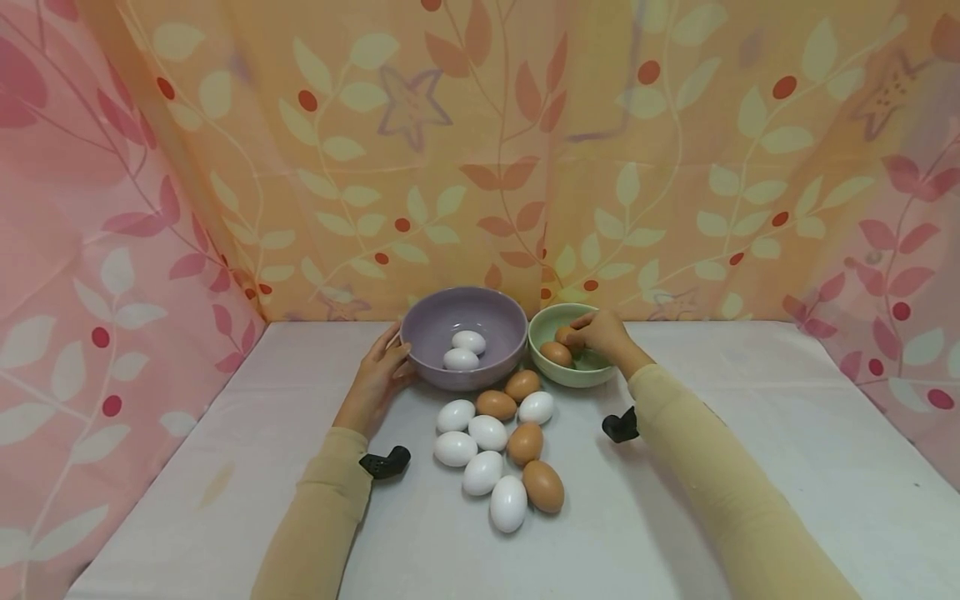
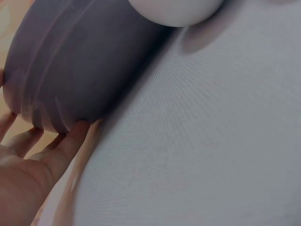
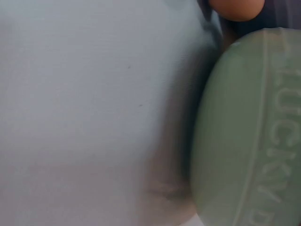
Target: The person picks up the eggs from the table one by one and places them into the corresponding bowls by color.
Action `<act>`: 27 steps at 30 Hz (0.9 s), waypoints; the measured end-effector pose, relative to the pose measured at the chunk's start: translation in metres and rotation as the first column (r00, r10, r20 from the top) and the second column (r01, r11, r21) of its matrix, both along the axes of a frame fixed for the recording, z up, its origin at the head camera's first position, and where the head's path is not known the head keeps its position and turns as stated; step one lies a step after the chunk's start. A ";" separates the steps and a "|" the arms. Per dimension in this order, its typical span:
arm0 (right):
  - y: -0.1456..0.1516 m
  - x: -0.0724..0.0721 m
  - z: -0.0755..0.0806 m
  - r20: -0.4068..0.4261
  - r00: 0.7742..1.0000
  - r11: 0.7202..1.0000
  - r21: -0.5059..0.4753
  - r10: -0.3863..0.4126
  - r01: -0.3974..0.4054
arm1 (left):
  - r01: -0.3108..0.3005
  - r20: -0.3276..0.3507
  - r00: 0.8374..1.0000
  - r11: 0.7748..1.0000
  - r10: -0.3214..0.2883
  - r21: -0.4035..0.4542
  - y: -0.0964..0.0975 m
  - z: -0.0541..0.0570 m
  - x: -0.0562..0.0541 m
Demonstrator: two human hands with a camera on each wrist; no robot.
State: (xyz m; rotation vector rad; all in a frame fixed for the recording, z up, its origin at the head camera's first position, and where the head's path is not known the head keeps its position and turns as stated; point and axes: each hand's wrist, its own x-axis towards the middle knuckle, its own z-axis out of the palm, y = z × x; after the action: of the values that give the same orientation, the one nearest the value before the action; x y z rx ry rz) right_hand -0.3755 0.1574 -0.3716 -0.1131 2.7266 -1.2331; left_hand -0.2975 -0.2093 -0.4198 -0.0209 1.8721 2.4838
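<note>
A purple bowl stands at the back of the table with two white eggs inside. My left hand touches its left side; in the left wrist view the fingertips lie against the bowl's outer wall, fairly straight. To its right is a smaller green bowl, holding a brown egg. My right hand reaches over that bowl's right rim and pinches another brown egg inside it. The right wrist view shows the green bowl's lettered outer wall, with the hand out of sight.
In front of the bowls, several white eggs and brown eggs lie loose in a cluster on the white-covered table. A floral curtain hangs behind and along both sides. Each sleeve carries a black wrist camera mount.
</note>
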 end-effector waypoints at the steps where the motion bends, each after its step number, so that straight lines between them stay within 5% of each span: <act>1: 0.001 0.001 0.001 0.004 1.000 1.000 -0.008 -0.003 0.003 | -0.001 0.001 1.000 1.000 0.001 0.005 0.000 0.000 0.000; 12: 0.002 0.024 0.018 -0.005 1.000 0.991 -0.135 0.003 -0.004 | -0.010 0.004 1.000 1.000 0.010 0.001 0.001 0.000 0.000; 27: 0.007 0.092 0.030 -0.085 0.991 0.962 -0.247 0.099 -0.118 | -0.017 0.014 1.000 1.000 0.017 -0.001 0.000 0.000 -0.002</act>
State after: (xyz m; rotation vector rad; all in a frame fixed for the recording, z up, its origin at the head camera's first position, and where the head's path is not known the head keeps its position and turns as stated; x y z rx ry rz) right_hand -0.2833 0.1645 -0.3414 -0.3370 2.5684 -1.5642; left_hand -0.2996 -0.2095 -0.4199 -0.0536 1.8758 2.4869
